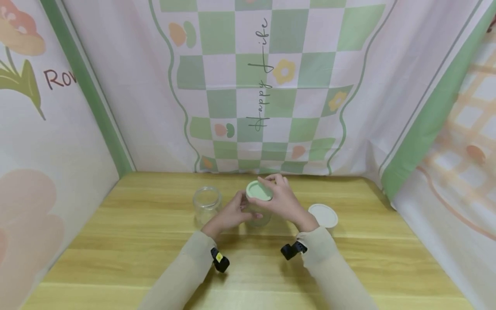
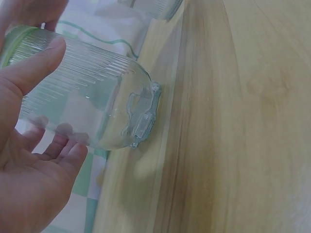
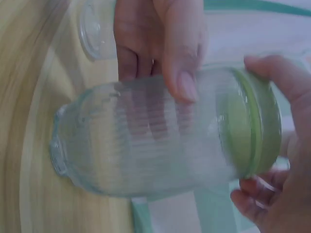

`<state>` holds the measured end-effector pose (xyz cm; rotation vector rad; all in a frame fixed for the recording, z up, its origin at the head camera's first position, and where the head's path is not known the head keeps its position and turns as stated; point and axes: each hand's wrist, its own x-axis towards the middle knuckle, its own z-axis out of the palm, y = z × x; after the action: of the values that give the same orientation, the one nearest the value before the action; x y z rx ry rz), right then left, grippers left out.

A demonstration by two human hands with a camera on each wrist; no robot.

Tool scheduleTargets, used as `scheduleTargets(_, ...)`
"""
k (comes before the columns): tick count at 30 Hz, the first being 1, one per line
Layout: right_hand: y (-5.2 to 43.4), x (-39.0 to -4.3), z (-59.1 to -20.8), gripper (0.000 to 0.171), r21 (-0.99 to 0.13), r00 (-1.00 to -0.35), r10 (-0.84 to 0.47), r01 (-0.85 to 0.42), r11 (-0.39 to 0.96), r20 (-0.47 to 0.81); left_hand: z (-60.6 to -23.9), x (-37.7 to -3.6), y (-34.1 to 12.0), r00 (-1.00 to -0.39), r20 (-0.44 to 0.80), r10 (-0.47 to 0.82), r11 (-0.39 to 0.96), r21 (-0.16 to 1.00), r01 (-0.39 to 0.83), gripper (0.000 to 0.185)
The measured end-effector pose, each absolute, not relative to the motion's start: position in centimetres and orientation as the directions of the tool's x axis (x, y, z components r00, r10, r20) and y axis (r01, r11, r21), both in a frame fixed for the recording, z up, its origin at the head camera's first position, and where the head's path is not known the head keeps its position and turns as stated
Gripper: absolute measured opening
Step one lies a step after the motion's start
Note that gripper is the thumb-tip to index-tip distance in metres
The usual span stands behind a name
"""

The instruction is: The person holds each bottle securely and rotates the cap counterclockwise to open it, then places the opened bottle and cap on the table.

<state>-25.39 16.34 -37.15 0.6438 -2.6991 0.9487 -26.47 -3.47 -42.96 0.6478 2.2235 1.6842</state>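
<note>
A clear ribbed glass jar (image 1: 258, 220) stands near the middle of the table, with a pale green lid (image 1: 258, 190) on its mouth. My left hand (image 1: 232, 211) grips the jar's side, thumb and fingers on opposite sides of the glass (image 2: 92, 97). My right hand (image 1: 283, 200) holds the green lid by its rim, thumb on the near side and fingers on the far side. In the right wrist view the lid (image 3: 267, 126) sits over the mouth of the jar (image 3: 146, 145); whether it is tight I cannot tell. No contents show through the glass.
Left of my left hand stands a second glass jar (image 1: 207, 204) without a lid. A round white lid (image 1: 323, 215) lies beyond my right wrist; my sleeve partly hides what is under it. Patterned curtains (image 1: 259, 86) hang behind the wooden table (image 1: 255, 275) and at both sides.
</note>
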Motion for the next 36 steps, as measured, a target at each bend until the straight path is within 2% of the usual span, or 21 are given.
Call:
scheduleTargets(4,17.3,-26.0,-36.9,0.073,-0.616,-0.869,-0.407,-0.489,0.618,0.281,-43.0,-26.5,-3.4,-0.858,0.053,0.511,0.228,0.954,0.195,0.076)
scheduleTargets(8,18.1,-26.6,-36.6,0.073,-0.638,-0.851,-0.471,-0.499,0.586,0.233,-43.1,-26.7,-3.4,-0.853,0.060,0.518,0.231,0.951,0.207,0.079)
scheduleTargets(14,18.8,-27.2,-36.5,0.074,-0.649,-0.830,-0.526,-0.504,0.569,0.184,-43.2,-26.8,-3.3,-0.856,0.063,0.512,0.230,0.951,0.207,0.081)
scheduleTargets(22,19.0,-27.3,-36.6,0.074,-0.647,-0.808,-0.556,-0.531,0.548,0.192,-43.0,-26.6,-3.4,-0.860,0.055,0.507,0.242,0.949,0.203,0.085)
scheduleTargets(26,18.8,-27.2,-36.9,0.079,-0.637,-0.805,-0.554,-0.544,0.547,0.212,-43.0,-26.5,-3.4,-0.859,0.053,0.509,0.240,0.950,0.201,0.084)
scheduleTargets(32,17.8,-26.4,-37.3,0.087,-0.658,-0.850,-0.463,-0.500,0.563,0.250,-42.9,-26.4,-3.5,-0.855,0.052,0.516,0.238,0.950,0.201,0.080)
scheduleTargets(36,16.7,-25.7,-37.3,0.092,-0.583,-0.882,-0.383,-0.469,0.663,0.274,-42.9,-26.4,-3.5,-0.853,0.041,0.520,0.237,0.953,0.190,0.082)
